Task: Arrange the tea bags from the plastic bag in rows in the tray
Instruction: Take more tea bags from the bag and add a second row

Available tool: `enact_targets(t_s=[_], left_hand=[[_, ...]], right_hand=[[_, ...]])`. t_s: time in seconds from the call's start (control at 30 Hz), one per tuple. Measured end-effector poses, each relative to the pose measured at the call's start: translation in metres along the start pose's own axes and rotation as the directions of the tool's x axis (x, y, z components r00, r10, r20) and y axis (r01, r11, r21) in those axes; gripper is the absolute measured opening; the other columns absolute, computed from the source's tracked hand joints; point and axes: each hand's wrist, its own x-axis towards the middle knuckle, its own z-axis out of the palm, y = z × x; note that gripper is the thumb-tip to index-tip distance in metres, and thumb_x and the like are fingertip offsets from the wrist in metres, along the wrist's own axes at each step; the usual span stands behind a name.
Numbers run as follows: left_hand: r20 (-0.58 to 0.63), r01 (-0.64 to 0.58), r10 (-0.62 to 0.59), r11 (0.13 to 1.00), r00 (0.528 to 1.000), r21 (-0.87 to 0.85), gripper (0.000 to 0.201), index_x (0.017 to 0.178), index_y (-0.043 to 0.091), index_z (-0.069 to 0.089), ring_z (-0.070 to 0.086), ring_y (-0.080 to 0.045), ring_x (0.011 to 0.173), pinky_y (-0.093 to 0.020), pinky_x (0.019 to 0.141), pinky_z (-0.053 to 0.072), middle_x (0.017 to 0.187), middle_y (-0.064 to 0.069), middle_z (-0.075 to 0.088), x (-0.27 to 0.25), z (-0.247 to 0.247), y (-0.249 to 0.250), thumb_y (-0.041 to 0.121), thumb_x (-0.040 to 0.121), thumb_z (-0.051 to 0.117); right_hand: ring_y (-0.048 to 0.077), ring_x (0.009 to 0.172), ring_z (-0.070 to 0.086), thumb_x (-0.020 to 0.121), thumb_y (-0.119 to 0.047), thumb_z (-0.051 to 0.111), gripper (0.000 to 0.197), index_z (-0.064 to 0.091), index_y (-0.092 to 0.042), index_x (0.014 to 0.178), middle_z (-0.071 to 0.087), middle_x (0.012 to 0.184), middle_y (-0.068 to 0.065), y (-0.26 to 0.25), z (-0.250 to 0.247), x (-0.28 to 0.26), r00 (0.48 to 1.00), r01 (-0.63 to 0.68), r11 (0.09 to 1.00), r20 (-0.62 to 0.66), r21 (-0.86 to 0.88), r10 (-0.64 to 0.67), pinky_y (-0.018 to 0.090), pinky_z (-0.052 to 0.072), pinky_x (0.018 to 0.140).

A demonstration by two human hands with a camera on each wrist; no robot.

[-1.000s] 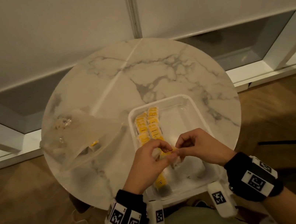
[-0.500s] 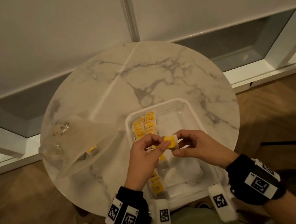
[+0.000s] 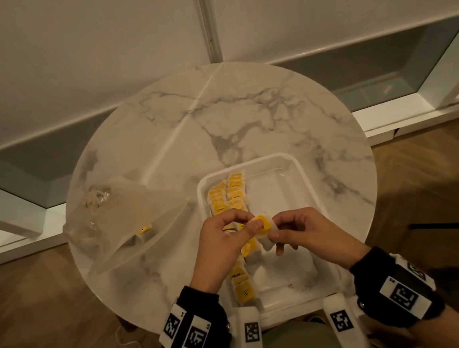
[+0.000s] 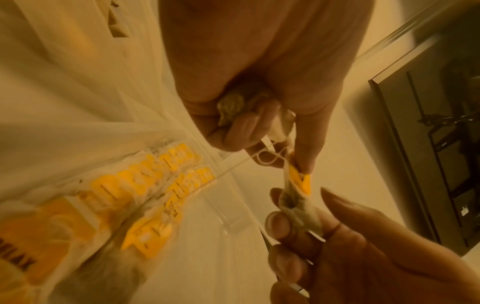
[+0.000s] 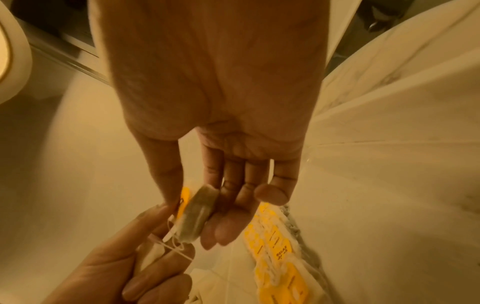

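Above the clear tray [image 3: 307, 179], the left hand [image 3: 221, 244] and right hand [image 3: 306, 230] both pinch one yellow-tagged tea bag [image 3: 262, 225].

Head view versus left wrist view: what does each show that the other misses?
Only the head view shows the plastic bag lying left of the tray, one tea bag inside. Only the left wrist view shows a crumpled tea bag curled in the left hand and looped string. Both show both hands pinching the yellow-tagged tea bag over the rows.
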Motion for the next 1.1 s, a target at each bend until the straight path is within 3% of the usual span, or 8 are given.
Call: enact_targets(t_s=[0.1, 0.2, 0.4, 0.53, 0.63, 0.8, 0.97, 1.1], left_hand=[[0.009, -0.023, 0.023, 1.000, 1.000, 0.019, 0.009, 0.075, 0.015, 0.074, 0.063, -0.005, 0.071, -0.019, 0.071, 0.049, 0.073, 0.004, 0.071, -0.001, -0.001, 0.002, 0.010, 0.080, 0.079], [0.030, -0.047, 0.046, 0.998, 0.999, 0.041, 0.008, 0.076, 0.016, 0.075, 0.065, -0.008, 0.072, -0.022, 0.073, 0.051, 0.073, 0.002, 0.072, -0.003, -0.001, 0.003, 0.012, 0.079, 0.081], [0.050, -0.115, 0.111, 0.990, 0.993, 0.076, 0.006, 0.080, 0.010, 0.077, 0.064, -0.006, 0.065, -0.008, 0.060, 0.044, 0.076, -0.006, 0.073, -0.008, -0.002, 0.019, 0.011, 0.077, 0.082], [0.072, -0.116, 0.111, 0.990, 0.991, 0.080, 0.007, 0.077, 0.016, 0.075, 0.065, -0.005, 0.068, -0.008, 0.065, 0.043, 0.074, 0.000, 0.072, -0.007, -0.002, 0.019, 0.012, 0.078, 0.081], [0.101, -0.088, 0.077, 0.990, 0.992, 0.111, 0.008, 0.077, 0.019, 0.075, 0.064, -0.004, 0.071, -0.010, 0.070, 0.043, 0.073, 0.005, 0.071, -0.008, -0.003, 0.010, 0.015, 0.079, 0.081], [0.128, -0.029, 0.010, 0.989, 0.992, 0.148, 0.007, 0.077, 0.019, 0.075, 0.064, -0.005, 0.071, -0.019, 0.071, 0.049, 0.073, 0.004, 0.071, -0.014, -0.006, -0.005, 0.016, 0.080, 0.081], [0.054, -0.001, -0.005, 0.993, 0.999, 0.119, 0.004, 0.081, 0.017, 0.074, 0.056, 0.001, 0.056, -0.010, 0.049, 0.038, 0.072, 0.004, 0.071, -0.023, -0.013, 0.003, 0.015, 0.084, 0.076], [0.018, -0.039, 0.039, 0.998, 0.999, -0.041, 0.008, 0.082, 0.012, 0.073, 0.056, -0.012, 0.057, -0.025, 0.042, 0.039, 0.072, -0.004, 0.070, -0.035, -0.035, 0.027, 0.014, 0.089, 0.068]], right_hand=[[0.020, 0.073, 0.066, 0.088, -0.010, 0.070, 0.016, 0.073, -0.001, 0.101, 0.075, 0.091, 0.015, 0.001, 0.006, -0.001, 1.000, 0.016, 1.000, 0.013, 0.024, -0.016, 0.024, 0.053, 0.071], [0.011, 0.068, 0.067, 0.088, -0.003, 0.069, 0.012, 0.076, -0.002, 0.097, 0.076, 0.084, 0.009, 0.002, 0.014, 0.001, 0.999, 0.034, 0.999, -0.009, 0.013, -0.034, 0.014, 0.048, 0.064], [0.012, 0.076, 0.071, 0.087, -0.002, 0.068, 0.018, 0.076, -0.017, 0.094, 0.077, 0.083, 0.000, 0.002, 0.016, 0.002, 0.999, 0.052, 0.998, 0.008, 0.017, -0.052, 0.019, 0.049, 0.066], [0.021, 0.096, 0.072, 0.083, 0.001, 0.073, 0.027, 0.072, -0.006, 0.109, 0.076, 0.100, 0.008, 0.001, 0.007, -0.001, 0.997, 0.026, 0.997, 0.065, 0.075, -0.031, 0.025, 0.054, 0.086], [0.027, 0.101, 0.070, 0.081, 0.000, 0.075, 0.033, 0.070, -0.005, 0.113, 0.075, 0.105, 0.008, 0.003, -0.004, -0.006, 0.991, 0.004, 0.999, 0.131, 0.034, -0.008, 0.029, 0.054, 0.091], [0.027, 0.086, 0.069, 0.087, -0.010, 0.072, 0.013, 0.076, -0.006, 0.099, 0.074, 0.090, 0.015, 0.014, -0.004, -0.009, 0.997, -0.029, 1.000, 0.077, -0.001, 0.029, 0.031, 0.055, 0.086], [0.009, 0.066, 0.062, 0.084, -0.009, 0.075, 0.004, 0.078, -0.006, 0.085, 0.071, 0.071, 0.002, 0.019, -0.006, -0.001, 0.996, -0.087, 0.984, -0.009, -0.155, 0.087, 0.021, 0.050, 0.070], [0.007, 0.057, 0.061, 0.080, -0.005, 0.077, 0.006, 0.077, -0.001, 0.084, 0.069, 0.064, -0.001, 0.022, -0.011, 0.012, 0.973, -0.217, 0.925, 0.012, -0.312, 0.232, 0.019, 0.049, 0.063]])
